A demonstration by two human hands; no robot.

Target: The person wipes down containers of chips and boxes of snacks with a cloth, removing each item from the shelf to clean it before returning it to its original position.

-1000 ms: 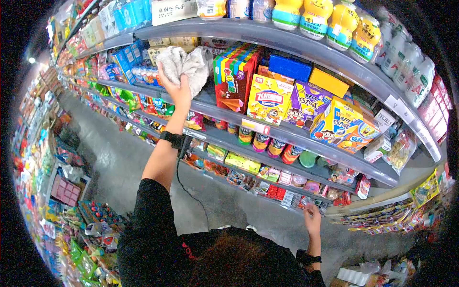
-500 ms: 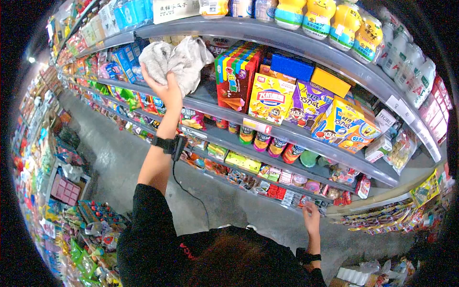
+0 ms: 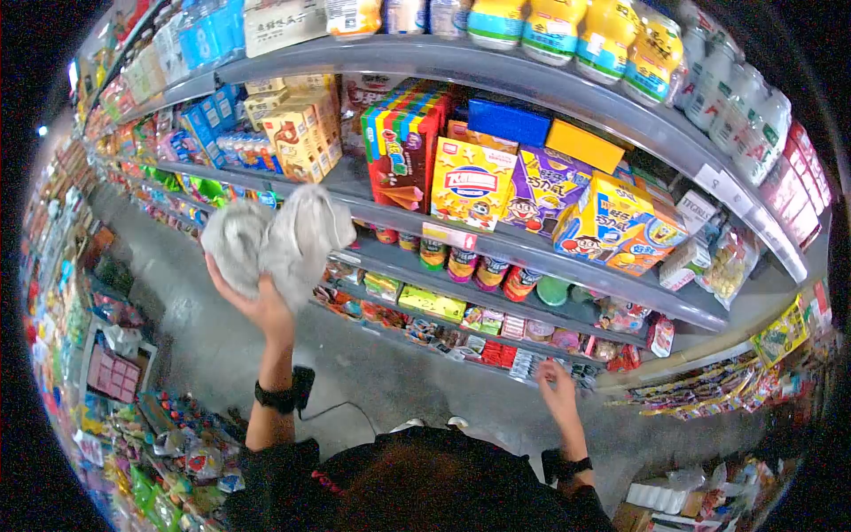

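A crumpled grey-white cloth (image 3: 288, 239) is gripped in my left hand (image 3: 261, 306), its folds hanging over the fingers. This hand is raised over the aisle, just in front of the snack shelf (image 3: 390, 217) and apart from it. Nearest behind the cloth stand cream-coloured boxes (image 3: 306, 137) on that shelf. My right hand (image 3: 560, 396) hangs in the air by the lowest shelf, close to small silver packets (image 3: 525, 364). Its fingers are loosely bent and apart, with nothing seen in them. Each wrist wears a black band.
Snack boxes, including a yellow box (image 3: 472, 183) and a purple box (image 3: 541, 191), line the middle shelf. Yellow bottles (image 3: 551, 31) stand on the shelf above. Hanging packets (image 3: 709, 390) are at the right. Stacked goods (image 3: 146, 461) border the aisle floor (image 3: 355, 355) at left.
My left hand has drawn the cloth down and away from the shelf, uncovering the cream-coloured boxes. My right hand has shifted slightly left in the picture. The view has moved a little.
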